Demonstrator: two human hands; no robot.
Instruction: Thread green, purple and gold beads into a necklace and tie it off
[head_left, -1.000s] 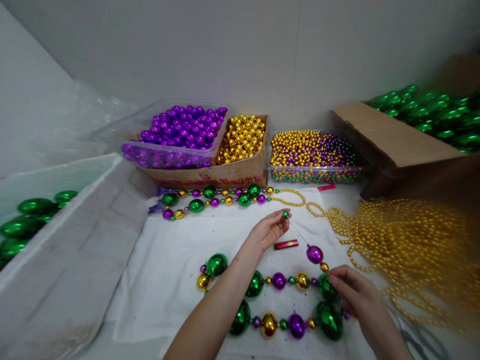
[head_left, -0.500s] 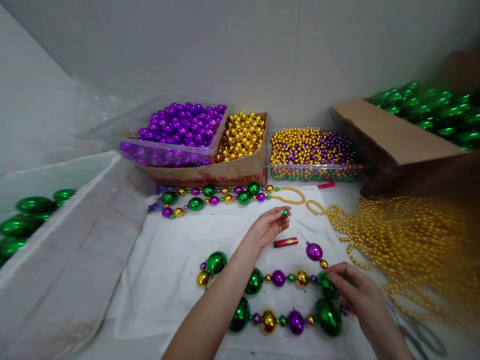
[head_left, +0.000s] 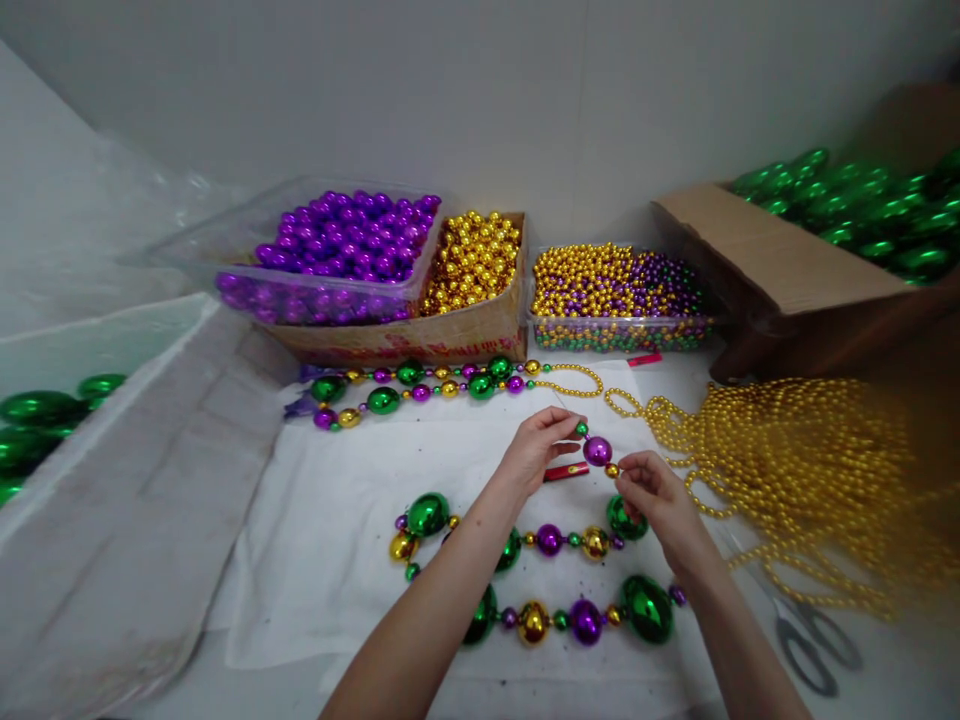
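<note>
Between thumb and fingers, my left hand (head_left: 541,445) pinches a small green bead (head_left: 582,428) at the upper end of a bead string. Right below it sits a large purple bead (head_left: 598,451), then a small gold bead (head_left: 613,470), where my right hand (head_left: 654,498) closes on the string. A large green bead (head_left: 627,517) hangs under my right fingers. The rest of the bead necklace (head_left: 587,621) lies in a loop on white cloth, partly behind my left forearm. A red lighter (head_left: 566,471) lies beside my left hand.
Behind stand a tub of purple beads (head_left: 345,240), a carton of gold beads (head_left: 480,255) and a tub of mixed small beads (head_left: 615,290). A second necklace (head_left: 384,401) lies at the back. Gold bead strands (head_left: 810,470) and scissors (head_left: 806,655) are right.
The small green bead has slid down to the large purple bead, covering the bare cord. My right hand has moved up and left, closer to my left hand, lifting the large green bead.
</note>
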